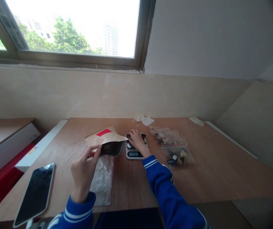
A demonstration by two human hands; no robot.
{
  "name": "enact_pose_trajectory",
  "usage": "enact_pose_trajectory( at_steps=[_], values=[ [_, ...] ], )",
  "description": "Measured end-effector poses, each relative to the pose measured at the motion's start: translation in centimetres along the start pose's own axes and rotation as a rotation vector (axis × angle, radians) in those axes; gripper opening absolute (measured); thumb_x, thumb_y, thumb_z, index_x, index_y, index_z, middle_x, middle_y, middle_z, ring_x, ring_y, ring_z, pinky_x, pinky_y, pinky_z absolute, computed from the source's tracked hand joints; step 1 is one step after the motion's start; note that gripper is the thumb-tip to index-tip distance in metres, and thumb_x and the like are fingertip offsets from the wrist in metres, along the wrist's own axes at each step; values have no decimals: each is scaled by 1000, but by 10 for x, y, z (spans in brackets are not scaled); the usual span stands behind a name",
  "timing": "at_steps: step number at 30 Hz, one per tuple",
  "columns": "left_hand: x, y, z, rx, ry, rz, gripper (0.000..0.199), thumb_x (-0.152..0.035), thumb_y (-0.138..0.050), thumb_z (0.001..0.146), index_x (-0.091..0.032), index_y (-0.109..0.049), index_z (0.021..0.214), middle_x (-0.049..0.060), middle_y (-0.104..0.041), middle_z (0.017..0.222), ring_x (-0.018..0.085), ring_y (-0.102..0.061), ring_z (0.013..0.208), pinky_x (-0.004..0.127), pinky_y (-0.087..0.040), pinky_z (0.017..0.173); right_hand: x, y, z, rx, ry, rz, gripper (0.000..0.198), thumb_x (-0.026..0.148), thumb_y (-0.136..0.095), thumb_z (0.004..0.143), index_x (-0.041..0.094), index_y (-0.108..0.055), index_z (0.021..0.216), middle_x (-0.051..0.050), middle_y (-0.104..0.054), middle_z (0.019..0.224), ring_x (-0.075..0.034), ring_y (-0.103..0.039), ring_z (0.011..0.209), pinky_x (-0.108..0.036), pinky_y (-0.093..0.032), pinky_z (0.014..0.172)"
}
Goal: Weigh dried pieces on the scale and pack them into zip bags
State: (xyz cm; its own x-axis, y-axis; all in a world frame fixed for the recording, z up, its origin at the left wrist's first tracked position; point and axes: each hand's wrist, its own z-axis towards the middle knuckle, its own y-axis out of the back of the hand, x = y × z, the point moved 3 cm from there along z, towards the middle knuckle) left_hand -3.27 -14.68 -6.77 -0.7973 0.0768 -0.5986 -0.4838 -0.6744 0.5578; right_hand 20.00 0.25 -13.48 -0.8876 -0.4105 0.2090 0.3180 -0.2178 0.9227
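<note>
My left hand (86, 163) pinches the rim of a brown paper pouch (110, 137) between thumb and fingers. The pouch lies tilted with its mouth toward me, showing a dark, shiny lining; a red label is on its upper side. My right hand (136, 140) is over a small white kitchen scale (134, 157), its fingers spread and bent down onto the platform. Dark pieces (143, 135) show beside and beneath those fingers, too small and covered to name. The scale's display is lit, but its digits are unreadable. Under the pouch and left wrist lies a clear zip bag (102, 181).
Several clear zip bags (178, 156) with dark and tan pieces lie right of the scale. A tablet (35, 194) rests at the table's left front edge. White scraps (148, 120) lie along the back edge, below a wall and window (79, 31).
</note>
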Motion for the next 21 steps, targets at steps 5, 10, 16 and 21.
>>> enact_pose_trajectory(
  at_steps=[5, 10, 16, 21],
  values=[
    [0, 1, -1, -22, -8, -13, 20, -45, -66, 82, -28, -74, 90, -5, -66, 62, 11, -64, 57, 19, -39, 54, 15, 38, -19, -291, -44, 172, 22, 12, -46, 90, 18, -64, 101, -11, -61, 110, -25, -53, 105, -41, -41, 93],
    [0, -4, -6, -28, -22, -26, 22, -46, -66, 82, -27, -74, 89, -4, -67, 62, 11, -64, 57, 18, -39, 53, 68, 87, -64, -641, 109, 640, 24, 12, -37, 92, 20, -59, 91, -4, -60, 85, -17, -59, 83, -30, -49, 79],
    [1, -6, -18, -63, -80, 5, 24, -46, -64, 84, -26, -74, 92, -4, -67, 64, 9, -63, 55, 17, -36, 51, 132, 71, -69, 84, 327, 408, 40, 3, -38, 87, 13, -58, 121, -12, -65, 117, -22, -61, 109, -33, -49, 93],
    [2, -1, -25, -105, -130, 15, 29, -50, -60, 86, -25, -74, 93, -3, -68, 63, 10, -64, 55, 17, -37, 52, 140, 38, -37, 265, 170, 339, 39, 7, -45, 88, 15, -60, 123, -10, -65, 124, -21, -64, 109, -31, -49, 96]
  ],
)
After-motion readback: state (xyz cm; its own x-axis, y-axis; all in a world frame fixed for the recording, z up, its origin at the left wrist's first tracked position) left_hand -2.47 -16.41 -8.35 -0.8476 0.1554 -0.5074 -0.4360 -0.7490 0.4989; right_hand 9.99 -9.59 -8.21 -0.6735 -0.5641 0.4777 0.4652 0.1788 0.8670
